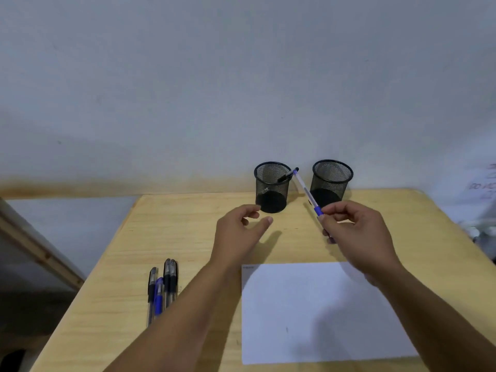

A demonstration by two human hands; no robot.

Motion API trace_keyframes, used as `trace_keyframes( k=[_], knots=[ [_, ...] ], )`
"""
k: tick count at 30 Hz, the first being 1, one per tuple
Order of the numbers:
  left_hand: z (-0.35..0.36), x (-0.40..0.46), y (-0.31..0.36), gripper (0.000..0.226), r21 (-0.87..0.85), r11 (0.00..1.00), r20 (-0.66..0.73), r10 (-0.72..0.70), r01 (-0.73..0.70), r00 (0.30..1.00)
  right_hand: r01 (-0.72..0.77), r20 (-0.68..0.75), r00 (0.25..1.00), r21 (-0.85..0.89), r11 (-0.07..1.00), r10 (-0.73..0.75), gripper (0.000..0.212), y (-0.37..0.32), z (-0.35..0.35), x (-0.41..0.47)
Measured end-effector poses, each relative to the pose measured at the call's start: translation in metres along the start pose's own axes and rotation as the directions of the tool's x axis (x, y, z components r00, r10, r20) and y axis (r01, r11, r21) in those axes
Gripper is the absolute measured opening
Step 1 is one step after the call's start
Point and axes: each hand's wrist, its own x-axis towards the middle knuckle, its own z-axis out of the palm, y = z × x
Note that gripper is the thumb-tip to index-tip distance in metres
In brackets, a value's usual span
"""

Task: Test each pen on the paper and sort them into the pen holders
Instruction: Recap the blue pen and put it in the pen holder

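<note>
The right hand (357,232) pinches the pen (307,193); it should tip it upright over the holder (331,182) just beyond.

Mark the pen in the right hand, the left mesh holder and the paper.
blue pen (306,190), head view, on its clear barrel.
left mesh holder (272,193), head view, on its front wall.
paper (308,312), head view, on its bare middle.

text: none legible | wall (483,181) scribbles, paper (322,312) mark: too blurred
</note>
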Motion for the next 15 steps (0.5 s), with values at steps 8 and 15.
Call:
trace_keyframes(
  k=[8, 15],
  knots=[
    [0.030, 0.062, -0.019, 0.073, 0.254, 0.967, 0.005, -0.037, 0.035, 0.999, 0.294, 0.185, 0.955, -0.469, 0.833, -0.233, 0.014, -0.043, -0.015, 0.067],
    [0.036, 0.059, -0.017, 0.052, 0.341, 0.940, -0.091, 0.017, 0.015, 0.996, 0.450, 0.347, 0.892, -0.614, 0.649, -0.291, 0.015, -0.053, 0.017, 0.099]
  ],
)
